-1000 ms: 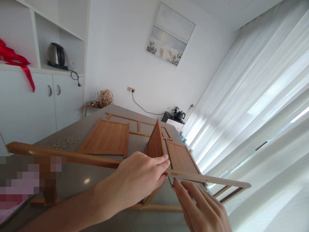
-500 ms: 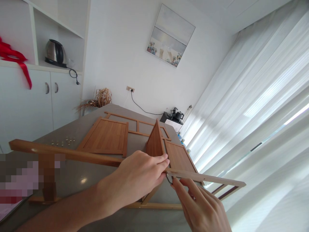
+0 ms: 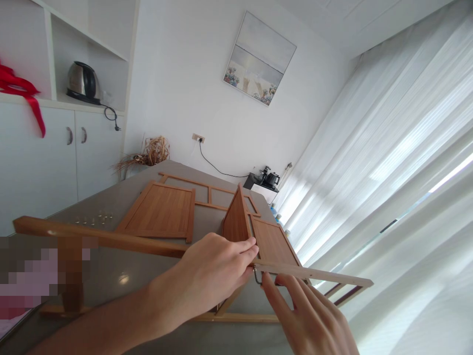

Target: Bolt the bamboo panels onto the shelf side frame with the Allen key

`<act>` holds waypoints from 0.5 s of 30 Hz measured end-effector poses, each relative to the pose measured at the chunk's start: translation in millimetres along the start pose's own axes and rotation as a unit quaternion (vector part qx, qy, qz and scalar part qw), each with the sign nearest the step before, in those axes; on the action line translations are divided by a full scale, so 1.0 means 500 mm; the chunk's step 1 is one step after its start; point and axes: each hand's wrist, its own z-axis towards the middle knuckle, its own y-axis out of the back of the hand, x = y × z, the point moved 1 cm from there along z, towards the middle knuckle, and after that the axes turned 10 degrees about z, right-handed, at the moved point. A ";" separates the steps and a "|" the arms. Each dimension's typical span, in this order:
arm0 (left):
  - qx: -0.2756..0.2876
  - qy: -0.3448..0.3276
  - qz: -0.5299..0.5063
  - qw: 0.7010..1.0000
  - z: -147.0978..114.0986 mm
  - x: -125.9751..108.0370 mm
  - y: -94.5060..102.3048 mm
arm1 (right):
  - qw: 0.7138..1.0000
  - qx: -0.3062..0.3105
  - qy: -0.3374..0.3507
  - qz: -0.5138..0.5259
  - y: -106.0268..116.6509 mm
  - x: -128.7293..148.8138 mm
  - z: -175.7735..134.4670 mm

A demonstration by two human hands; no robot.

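My left hand [image 3: 212,266] is closed over the top rail of a wooden frame [image 3: 121,240], right where an upright wooden panel [image 3: 235,217] meets it. A bent hex key [image 3: 256,277] sits with one end at a fastener on the rail's near face, just under my left fingertips. The fingertips of my right hand [image 3: 310,308] pinch the key's other end, below the rail. The frame stands on its side across the table, its lower rail [image 3: 244,318] near me. My left hand covers part of the joint.
On the grey table [image 3: 148,276] lie a flat slatted panel [image 3: 160,209], a second panel [image 3: 275,239] and a thin open frame [image 3: 210,193]. Several small metal fittings [image 3: 94,220] are at the left. White curtains [image 3: 399,172] hang close on the right.
The camera view has shifted slightly. The hex key's lower end and my right fingers sit marginally lower beneath the rail. My left hand keeps its place on the joint.
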 end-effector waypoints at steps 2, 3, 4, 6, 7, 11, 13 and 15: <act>-0.003 -0.003 0.002 1.000 0.001 0.000 0.002 | 1.000 -0.017 -0.006 0.011 0.006 0.000 0.011; -0.004 -0.003 0.002 1.000 0.001 0.000 0.003 | 0.999 -0.031 -0.011 0.019 0.008 -0.001 0.015; -0.003 -0.002 0.003 1.000 0.001 0.000 0.003 | 0.999 -0.045 -0.014 0.027 0.009 -0.002 0.017; -0.002 0.002 0.003 1.000 0.000 0.000 0.003 | 0.998 -0.055 -0.018 0.035 0.010 -0.004 0.021; -0.001 0.002 0.004 1.000 0.000 0.000 0.002 | 0.998 -0.052 -0.018 0.034 0.010 -0.005 0.021; 0.000 0.000 0.001 1.000 -0.001 0.000 0.000 | 0.997 -0.062 -0.025 0.026 0.013 -0.003 0.026; 0.006 0.002 -0.004 1.000 0.000 0.001 0.000 | 0.998 -0.060 -0.021 0.030 0.018 -0.001 0.032; 0.010 0.004 -0.007 1.000 0.001 0.000 0.001 | 0.998 -0.040 -0.014 0.042 0.022 -0.001 0.039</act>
